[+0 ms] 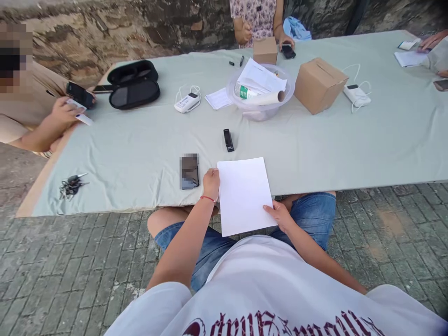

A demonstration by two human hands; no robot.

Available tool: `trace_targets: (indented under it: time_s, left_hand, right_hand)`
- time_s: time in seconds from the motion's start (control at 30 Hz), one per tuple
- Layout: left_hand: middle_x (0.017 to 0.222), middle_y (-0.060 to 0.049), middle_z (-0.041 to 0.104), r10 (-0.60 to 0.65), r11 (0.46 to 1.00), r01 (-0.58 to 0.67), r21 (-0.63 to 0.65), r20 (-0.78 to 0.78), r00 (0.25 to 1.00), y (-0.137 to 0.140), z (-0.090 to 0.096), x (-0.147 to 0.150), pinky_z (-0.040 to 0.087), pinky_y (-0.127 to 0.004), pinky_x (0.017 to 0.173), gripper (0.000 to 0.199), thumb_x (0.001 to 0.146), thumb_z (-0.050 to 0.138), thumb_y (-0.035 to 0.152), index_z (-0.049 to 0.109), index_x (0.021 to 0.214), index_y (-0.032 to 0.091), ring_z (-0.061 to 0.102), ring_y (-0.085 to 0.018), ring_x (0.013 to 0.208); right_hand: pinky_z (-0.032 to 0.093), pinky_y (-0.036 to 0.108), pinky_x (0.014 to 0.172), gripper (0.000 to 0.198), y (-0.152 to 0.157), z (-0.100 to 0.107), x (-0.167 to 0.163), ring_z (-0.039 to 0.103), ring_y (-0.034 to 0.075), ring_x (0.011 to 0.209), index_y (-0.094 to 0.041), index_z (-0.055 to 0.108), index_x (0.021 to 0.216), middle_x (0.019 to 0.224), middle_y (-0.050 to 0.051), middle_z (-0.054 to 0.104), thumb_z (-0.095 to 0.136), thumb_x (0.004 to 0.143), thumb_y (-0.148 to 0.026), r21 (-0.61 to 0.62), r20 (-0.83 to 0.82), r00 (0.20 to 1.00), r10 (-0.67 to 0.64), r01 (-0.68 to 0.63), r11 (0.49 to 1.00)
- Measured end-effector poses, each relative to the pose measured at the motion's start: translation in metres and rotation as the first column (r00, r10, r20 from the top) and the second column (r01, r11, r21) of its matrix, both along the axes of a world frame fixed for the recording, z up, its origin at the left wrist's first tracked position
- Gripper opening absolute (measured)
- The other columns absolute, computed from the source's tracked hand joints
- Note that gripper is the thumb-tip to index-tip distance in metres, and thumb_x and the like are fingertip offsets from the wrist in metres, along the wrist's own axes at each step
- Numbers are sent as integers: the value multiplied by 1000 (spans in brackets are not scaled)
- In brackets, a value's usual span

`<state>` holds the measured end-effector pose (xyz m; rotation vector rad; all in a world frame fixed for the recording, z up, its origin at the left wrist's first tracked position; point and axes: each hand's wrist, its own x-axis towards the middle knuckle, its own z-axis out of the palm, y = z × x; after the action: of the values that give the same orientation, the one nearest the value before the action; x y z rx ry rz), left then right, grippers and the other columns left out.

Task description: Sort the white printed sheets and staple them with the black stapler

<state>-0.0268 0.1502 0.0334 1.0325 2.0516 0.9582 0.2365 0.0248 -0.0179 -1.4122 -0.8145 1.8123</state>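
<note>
White sheets of paper, apparently a thin stack, lie across my lap and over the near table edge. My left hand grips their left side near the upper corner, a red string round its wrist. At the lower right edge my right hand pinches them, thumb on top and fingers underneath. Just left of my left hand a dark phone lies flat on the table. Beyond the top edge of the paper is a small black device, whose kind I cannot make out.
On the cloth-covered table are keys, a black case, a white power bank, a plastic basin with papers and a bottle, and a cardboard box. People sit at the left, far side and right.
</note>
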Motion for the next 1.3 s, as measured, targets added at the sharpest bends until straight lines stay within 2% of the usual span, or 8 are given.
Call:
trace_targets:
  time_s: [0.17,0.27,0.4,0.6,0.77,0.93,1.13,1.3]
  left_hand:
    - [86,-4,67,108,988,-125,86,178,978,-81,-2,3,48,-24,61,20,89,46,38,54,93,21,63,-15,75]
    - [76,-3,65,125,992,-124,-14,201,972,-135,-10,8,46,-23,57,25,87,49,46,56,85,22,61,-15,69]
    - [82,-6,69,177,975,-89,-203,477,861,-174,-19,20,49,-25,59,45,82,50,63,62,87,21,65,-17,75]
    - [90,-10,74,162,979,17,-203,826,540,-163,-17,33,57,-35,73,40,72,70,50,69,91,15,70,-24,85]
    - [85,-11,75,131,977,63,-202,811,570,-148,-15,37,58,-41,76,42,57,84,37,70,86,12,71,-26,77]
    - [90,-11,75,179,978,-13,-209,801,571,-139,-17,43,58,-41,77,46,55,87,35,69,92,13,71,-25,79]
    - [88,-12,75,143,986,4,-167,856,497,-136,-12,44,57,-40,81,46,60,84,42,71,90,10,71,-26,82]
    - [94,-13,75,111,989,15,-144,821,559,-136,-15,44,55,-43,85,53,52,89,37,71,94,10,71,-27,84]
  right_hand:
    - [52,32,67,41,2,-3,34,68,20,73,-18,73,95,90,5,75,75,70,-50,-23,22,1000,13,-12,1000]
    - [52,33,65,41,-2,0,47,68,22,71,-18,73,96,90,6,75,76,69,-50,-77,9,1000,10,-10,997]
    - [53,34,66,42,-4,5,46,69,22,72,-19,73,98,91,5,76,75,69,-50,-82,21,1000,17,-15,997]
    - [51,32,69,40,0,9,32,68,22,77,-18,72,99,94,5,75,71,74,-49,41,153,985,78,-85,996]
    - [53,35,77,38,1,14,31,68,23,86,-22,69,102,100,4,74,72,75,-48,111,122,991,-54,41,993]
    - [56,40,85,45,-5,10,32,70,26,92,-23,68,105,107,6,74,82,66,-40,-41,-16,975,-221,221,975]
    - [58,39,81,46,-2,3,41,71,26,88,-19,70,101,102,7,75,85,62,-37,-57,23,949,-314,315,947]
    - [58,33,74,46,5,7,56,72,23,82,-17,71,99,97,6,76,85,61,-38,-18,78,929,-361,363,931]
